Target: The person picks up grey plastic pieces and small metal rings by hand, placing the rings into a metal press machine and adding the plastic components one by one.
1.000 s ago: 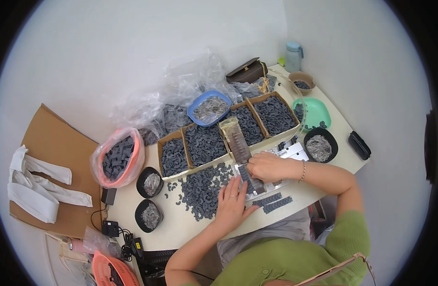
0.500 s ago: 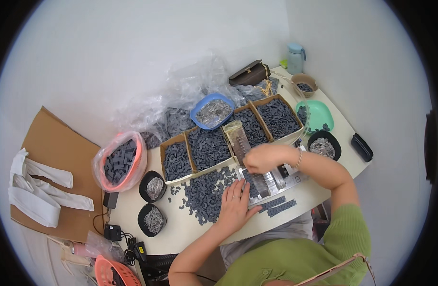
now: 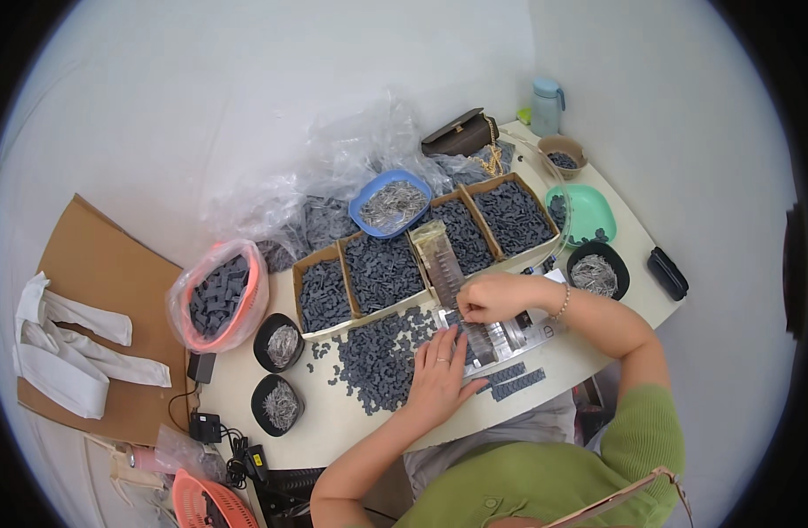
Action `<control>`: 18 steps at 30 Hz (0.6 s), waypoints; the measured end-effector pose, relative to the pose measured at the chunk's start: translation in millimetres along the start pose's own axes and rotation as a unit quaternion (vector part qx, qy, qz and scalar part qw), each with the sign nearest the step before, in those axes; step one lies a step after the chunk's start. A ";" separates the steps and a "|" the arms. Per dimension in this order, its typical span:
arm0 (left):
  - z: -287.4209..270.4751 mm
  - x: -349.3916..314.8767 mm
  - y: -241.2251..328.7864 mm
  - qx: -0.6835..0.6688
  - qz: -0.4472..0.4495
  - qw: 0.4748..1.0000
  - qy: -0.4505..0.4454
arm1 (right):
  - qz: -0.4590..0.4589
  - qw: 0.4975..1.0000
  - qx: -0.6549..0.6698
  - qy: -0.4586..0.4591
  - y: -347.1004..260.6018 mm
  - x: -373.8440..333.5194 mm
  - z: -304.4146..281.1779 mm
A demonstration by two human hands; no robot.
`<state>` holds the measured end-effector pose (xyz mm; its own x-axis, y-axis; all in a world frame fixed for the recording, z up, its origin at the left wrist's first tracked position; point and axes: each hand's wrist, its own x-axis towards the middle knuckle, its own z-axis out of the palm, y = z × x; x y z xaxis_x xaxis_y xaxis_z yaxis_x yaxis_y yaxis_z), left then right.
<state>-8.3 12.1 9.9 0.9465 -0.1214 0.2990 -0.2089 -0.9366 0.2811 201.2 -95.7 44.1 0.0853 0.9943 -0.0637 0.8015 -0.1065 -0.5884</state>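
A metal fixture (image 3: 512, 333) with a row of slots and a cylinder lies near the front edge of the table. My right hand (image 3: 493, 297) is above its far side, fingers pinched together; whatever they hold is hidden. My left hand (image 3: 435, 374) rests against the fixture's left end, fingers stretched out, the tips near a dark grey piece. Beside that hand spreads a pile of small dark grey plastic pieces (image 3: 376, 365). Two assembled grey strips (image 3: 516, 384) lie in front of the fixture. A clear ribbed plastic holder (image 3: 439, 255) leans from the boxes toward the fixture.
Divided cardboard boxes (image 3: 360, 314) full of grey pieces stand behind the pile, with a blue tray (image 3: 361, 220) of metal pins on them. Black bowls (image 3: 262, 424) of pins sit left, another black bowl (image 3: 622, 280) right, near a green plate (image 3: 604, 214). A lined pink basket (image 3: 261, 295) stands far left.
My right hand has shifted slightly right and nearer over the fixture, with its fingers still closed. The left hand stays almost in place at the fixture's left end.
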 end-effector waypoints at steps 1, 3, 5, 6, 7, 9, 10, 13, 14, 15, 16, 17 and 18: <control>0.0 2.8 1.5 0.001 0.004 1.000 0.003 | -0.003 1.000 -0.018 -0.016 -0.4 1.3 -1.3; -2.2 3.8 3.4 0.008 0.001 1.000 0.005 | -0.013 0.997 -0.055 -0.049 -2.4 5.5 -3.3; -4.3 2.8 5.2 0.015 -0.006 1.000 0.005 | -0.011 0.995 -0.084 -0.053 -8.8 2.9 3.5; -3.9 1.5 4.6 0.017 -0.013 1.000 0.005 | -0.009 0.994 -0.098 -0.055 -10.7 1.6 5.9; -3.2 -0.4 3.5 0.018 -0.019 1.000 0.006 | -0.008 0.996 -0.080 -0.045 -8.9 1.1 6.0; -2.3 -1.5 4.7 0.018 -0.021 1.000 0.007 | -0.003 0.999 -0.043 -0.025 -4.7 -2.2 5.8; -2.5 -0.4 6.0 0.017 -0.017 1.000 0.007 | -0.003 1.000 -0.028 0.005 -3.2 -1.8 2.9; -0.3 1.2 11.8 0.010 0.012 1.000 -0.002 | -0.011 0.995 -0.004 0.102 -1.0 11.3 -19.4; 1.6 1.0 14.3 0.006 0.024 1.000 -0.007 | -0.017 0.990 -0.007 0.137 1.6 19.8 -26.0; 4.2 0.8 16.9 0.011 0.034 0.999 -0.011 | -0.022 0.985 -0.009 0.173 3.9 27.5 -33.0; 6.9 0.0 19.5 0.015 0.044 0.999 -0.015 | -0.013 0.976 -0.001 0.216 3.9 36.2 -41.2; 8.1 -0.9 20.3 0.021 0.053 0.998 -0.019 | -0.008 0.966 0.009 0.259 3.0 46.6 -47.9; 7.6 -0.2 21.9 0.020 0.051 0.998 -0.014 | -0.012 0.951 0.002 0.310 4.3 53.8 -54.1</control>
<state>-11.2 -11.0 9.1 0.9272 -0.2256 0.2989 -0.2955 -0.9310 0.2142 241.3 -42.6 81.8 0.3999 0.8057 0.4370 0.8057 -0.0816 -0.5867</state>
